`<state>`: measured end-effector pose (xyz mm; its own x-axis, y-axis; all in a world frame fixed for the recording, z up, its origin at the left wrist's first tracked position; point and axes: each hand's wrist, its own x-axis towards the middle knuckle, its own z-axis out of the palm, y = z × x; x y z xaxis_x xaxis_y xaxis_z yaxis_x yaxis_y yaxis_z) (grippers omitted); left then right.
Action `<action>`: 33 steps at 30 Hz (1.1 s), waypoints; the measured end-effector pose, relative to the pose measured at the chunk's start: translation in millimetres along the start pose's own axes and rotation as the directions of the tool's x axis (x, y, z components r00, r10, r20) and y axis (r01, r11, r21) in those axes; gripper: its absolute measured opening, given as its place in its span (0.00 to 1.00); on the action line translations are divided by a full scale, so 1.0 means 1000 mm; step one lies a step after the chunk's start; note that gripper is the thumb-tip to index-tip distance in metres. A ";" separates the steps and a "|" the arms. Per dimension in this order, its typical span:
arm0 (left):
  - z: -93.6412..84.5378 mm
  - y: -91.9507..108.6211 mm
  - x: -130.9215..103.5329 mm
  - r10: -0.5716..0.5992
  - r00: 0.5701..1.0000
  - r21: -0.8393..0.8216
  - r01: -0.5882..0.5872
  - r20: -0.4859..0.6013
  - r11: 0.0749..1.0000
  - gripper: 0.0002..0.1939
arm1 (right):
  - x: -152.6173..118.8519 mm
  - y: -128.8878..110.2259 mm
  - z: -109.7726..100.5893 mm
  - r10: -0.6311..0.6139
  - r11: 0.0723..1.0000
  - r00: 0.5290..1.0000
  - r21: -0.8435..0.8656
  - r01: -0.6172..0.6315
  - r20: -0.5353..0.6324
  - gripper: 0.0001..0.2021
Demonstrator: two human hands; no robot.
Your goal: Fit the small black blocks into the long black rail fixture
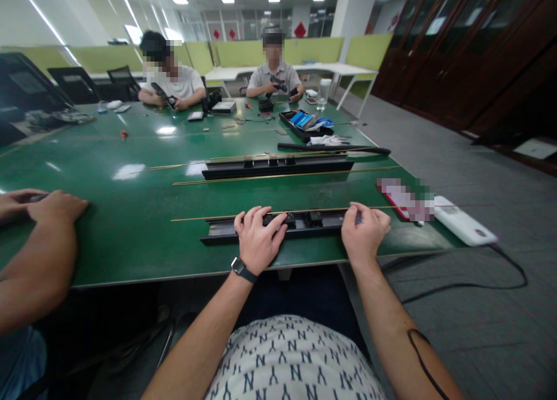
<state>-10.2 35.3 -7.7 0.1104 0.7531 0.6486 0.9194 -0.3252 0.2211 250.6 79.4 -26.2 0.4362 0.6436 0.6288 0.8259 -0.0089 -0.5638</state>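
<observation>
A long black channel rail (pixel 226 231) lies near the table's front edge, with small black blocks (pixel 313 217) inside it. Along its back edge runs a thin brass-coloured rod (pixel 195 219). My left hand (pixel 260 237), a watch on its wrist, rests on the rail's left half with spread fingers over a black block. At the rail's right end, my right hand (pixel 364 229) is closed, thumb and forefinger pinched at the rod. Farther back, a second black rail (pixel 304 168) holds more black blocks, with brass rods behind it and another rod (pixel 287 176) in front.
A red-edged phone (pixel 394 200) and a white power bank (pixel 463 221) with a cable lie at the right edge. Behind are a black tube (pixel 331 148) and a tool tray (pixel 296 128). Another person's hands (pixel 56 205) are at left; two people sit opposite.
</observation>
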 end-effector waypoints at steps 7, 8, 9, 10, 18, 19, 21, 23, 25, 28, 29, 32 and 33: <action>0.000 0.000 0.000 0.000 1.000 0.000 0.000 -0.007 1.000 0.13 | 0.001 -0.003 -0.001 0.040 0.999 0.999 -0.010 -0.040 -0.016 0.19; 0.000 0.000 0.000 -0.001 1.000 0.000 0.001 -0.006 1.000 0.13 | 0.001 -0.003 -0.001 0.041 0.999 0.999 -0.008 -0.042 -0.016 0.19; 0.000 0.000 0.000 -0.001 1.000 0.001 0.001 -0.005 1.000 0.13 | 0.001 -0.003 -0.001 0.044 0.999 0.999 -0.007 -0.044 -0.017 0.19; 0.000 0.000 0.000 0.000 1.000 0.002 0.000 -0.005 1.000 0.13 | 0.001 -0.004 -0.002 0.046 0.999 0.999 -0.004 -0.046 -0.018 0.19; 0.000 0.000 0.000 -0.001 1.000 -0.011 0.001 -0.008 1.000 0.13 | 0.002 -0.004 -0.001 0.053 0.998 0.998 0.019 -0.052 -0.039 0.17; 0.000 0.000 0.000 -0.001 1.000 -0.012 0.001 -0.007 1.000 0.13 | 0.002 -0.004 -0.001 0.055 0.998 0.998 0.017 -0.055 -0.037 0.17; 0.000 0.000 0.000 0.001 1.000 -0.011 -0.001 -0.006 1.000 0.13 | 0.002 -0.004 -0.001 0.054 0.999 0.998 0.009 -0.053 -0.034 0.18; 0.000 0.000 0.000 0.003 1.000 -0.009 -0.003 -0.006 1.000 0.13 | 0.002 -0.003 -0.001 0.043 0.999 0.999 0.000 -0.043 -0.026 0.18; 0.000 0.000 0.000 0.002 1.000 -0.008 -0.002 -0.007 1.000 0.13 | 0.001 -0.002 -0.001 0.030 1.000 0.999 -0.007 -0.030 -0.018 0.18; 0.000 0.000 0.000 -0.002 1.000 -0.006 0.002 -0.009 1.000 0.13 | 0.001 -0.001 -0.001 0.018 1.000 1.000 -0.011 -0.018 -0.003 0.18; 0.000 0.000 0.000 -0.002 1.000 -0.005 0.002 -0.009 1.000 0.13 | 0.001 -0.001 -0.001 0.014 1.000 1.000 -0.011 -0.014 0.002 0.18; 0.000 0.000 0.000 0.000 1.000 -0.002 0.000 -0.008 1.000 0.13 | -0.001 -0.001 -0.001 -0.010 1.000 1.000 -0.016 0.010 0.011 0.18; 0.000 0.000 0.000 0.001 1.000 -0.002 -0.001 -0.008 1.000 0.13 | -0.001 -0.001 -0.001 -0.019 1.000 1.000 -0.019 0.019 0.010 0.18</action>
<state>-10.0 35.1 -7.4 0.1078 0.7481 0.6548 0.9186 -0.3269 0.2222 249.7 78.3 -26.0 0.4170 0.6512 0.6340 0.8406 -0.0112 -0.5415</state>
